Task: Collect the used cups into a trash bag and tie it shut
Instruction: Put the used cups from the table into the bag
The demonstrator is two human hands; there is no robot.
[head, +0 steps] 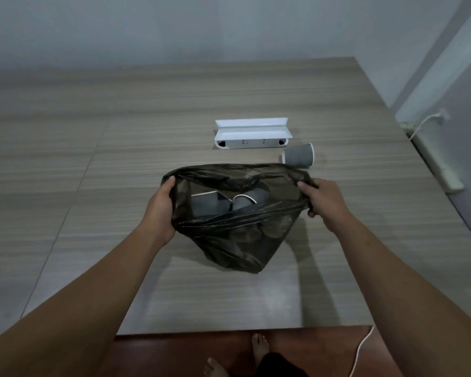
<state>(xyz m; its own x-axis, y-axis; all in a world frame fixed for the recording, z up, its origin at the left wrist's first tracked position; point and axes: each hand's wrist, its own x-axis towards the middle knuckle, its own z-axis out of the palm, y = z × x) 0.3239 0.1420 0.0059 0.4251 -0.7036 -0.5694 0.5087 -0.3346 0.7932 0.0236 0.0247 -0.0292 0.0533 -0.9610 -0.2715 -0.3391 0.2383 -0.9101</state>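
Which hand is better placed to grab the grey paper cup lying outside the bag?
Right hand: the grey paper cup lies just beyond it, while the left hand holds the black plastic bag across the opening.

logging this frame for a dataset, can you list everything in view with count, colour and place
trash bag: one, black, table centre, mouth held open
cups in bag: at least two, grey, seen through the mouth
loose cup: one, grey, on its side behind the bag's right corner
socket box: one, white, mid-table behind the bag
table: one, grey wood-grain
cable: one, white, on the floor at lower right
left hand: gripping the bag's left rim
right hand: fingers pinching the right rim
feet: two, bare, bottom edge
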